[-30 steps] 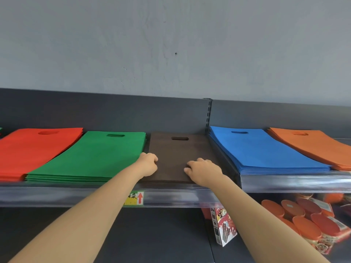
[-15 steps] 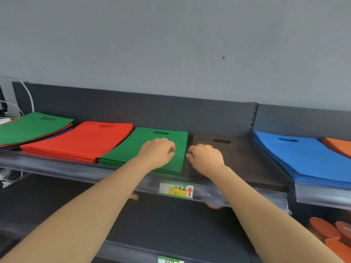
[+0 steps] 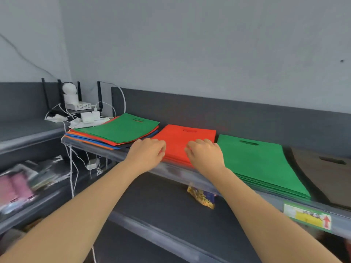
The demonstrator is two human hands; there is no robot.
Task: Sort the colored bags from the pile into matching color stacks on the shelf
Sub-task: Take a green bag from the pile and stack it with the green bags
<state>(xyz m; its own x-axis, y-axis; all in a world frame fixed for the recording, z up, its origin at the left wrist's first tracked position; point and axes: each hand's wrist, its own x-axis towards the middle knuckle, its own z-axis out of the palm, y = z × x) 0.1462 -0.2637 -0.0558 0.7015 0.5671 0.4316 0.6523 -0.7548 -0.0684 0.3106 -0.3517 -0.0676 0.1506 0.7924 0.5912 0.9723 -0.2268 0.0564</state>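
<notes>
A mixed pile of bags (image 3: 114,132) with a green one on top lies at the left end of the shelf (image 3: 171,170). To its right sit a red stack (image 3: 182,138), a green stack (image 3: 260,162) and a brown stack (image 3: 326,173). My left hand (image 3: 147,153) hovers at the front edge between the pile and the red stack, fingers curled, holding nothing. My right hand (image 3: 205,154) hangs over the red stack's front right corner, fingers curled and empty.
A router, white chargers and cables (image 3: 79,111) crowd the shelf corner behind the pile. A yellow snack packet (image 3: 202,198) lies on the lower shelf. Packaged goods (image 3: 20,185) fill the left-hand shelves. A price label (image 3: 307,218) marks the shelf rail.
Both hands and my view have swept left, from the brown stack past the green stack to the red stack. The mixed pile has come into view.
</notes>
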